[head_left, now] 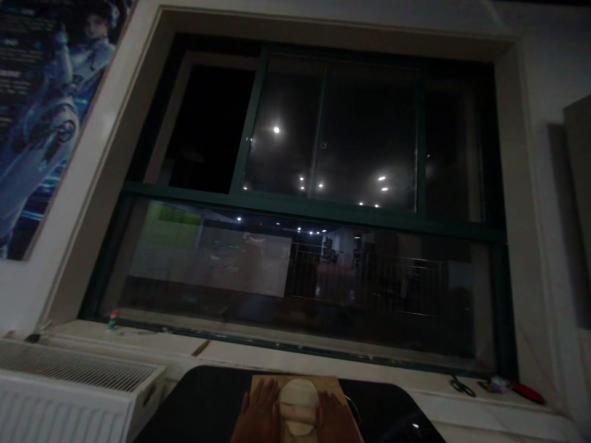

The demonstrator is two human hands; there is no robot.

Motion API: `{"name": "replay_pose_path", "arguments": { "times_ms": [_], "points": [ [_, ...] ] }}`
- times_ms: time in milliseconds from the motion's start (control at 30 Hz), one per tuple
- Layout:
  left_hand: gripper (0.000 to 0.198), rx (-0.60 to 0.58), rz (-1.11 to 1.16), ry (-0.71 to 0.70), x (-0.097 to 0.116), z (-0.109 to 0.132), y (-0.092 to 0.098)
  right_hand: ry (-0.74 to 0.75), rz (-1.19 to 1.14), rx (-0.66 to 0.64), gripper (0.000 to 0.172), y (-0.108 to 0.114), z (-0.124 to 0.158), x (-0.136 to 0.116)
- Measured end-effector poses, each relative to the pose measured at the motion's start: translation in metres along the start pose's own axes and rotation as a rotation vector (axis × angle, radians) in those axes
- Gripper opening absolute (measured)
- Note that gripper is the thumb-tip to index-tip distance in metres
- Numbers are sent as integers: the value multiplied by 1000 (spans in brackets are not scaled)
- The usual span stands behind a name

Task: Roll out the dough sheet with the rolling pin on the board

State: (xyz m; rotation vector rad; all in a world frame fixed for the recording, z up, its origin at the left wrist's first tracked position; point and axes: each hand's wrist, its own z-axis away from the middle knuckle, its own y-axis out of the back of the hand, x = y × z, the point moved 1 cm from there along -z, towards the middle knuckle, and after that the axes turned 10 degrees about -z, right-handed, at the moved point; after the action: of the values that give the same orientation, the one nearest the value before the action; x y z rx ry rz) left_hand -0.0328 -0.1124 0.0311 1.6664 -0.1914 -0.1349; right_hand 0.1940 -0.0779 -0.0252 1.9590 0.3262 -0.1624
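Note:
A pale, rounded, dough-like piece (299,391) lies on a wooden board (335,383) at the bottom centre. A darker band crosses its middle; what the band is cannot be made out. To its left is my left hand (260,411), fingers stretched forward over the board and the thumb side at the piece's edge. My right hand (336,418) lies on the other side, its fingers also extended and its inner side close to the piece. Both hands look flat and open, with dim light blurring the details. Their wrists are cut off by the frame's bottom edge.
The board rests on a black table (207,400). Behind is a windowsill (258,357) with scissors (462,386), a red object (527,392) and a small red-capped tube (112,319). A white radiator (64,400) stands left, below a large dark window.

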Motion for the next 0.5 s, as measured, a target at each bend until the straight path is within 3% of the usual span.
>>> {"name": "replay_pose_path", "arguments": {
  "times_ms": [67, 267, 500],
  "points": [
    [67, 2, 11, 2, -1, -6, -1, -32, -6, -44, 54, 3, -3, -3],
    [67, 72, -61, -15, -7, -32, -3, -7, 46, 31, 57, 10, -19, -16],
    [66, 81, -102, 26, -11, -95, -14, -50, -26, 29, 57, -12, -67, 1]
  ]
}}
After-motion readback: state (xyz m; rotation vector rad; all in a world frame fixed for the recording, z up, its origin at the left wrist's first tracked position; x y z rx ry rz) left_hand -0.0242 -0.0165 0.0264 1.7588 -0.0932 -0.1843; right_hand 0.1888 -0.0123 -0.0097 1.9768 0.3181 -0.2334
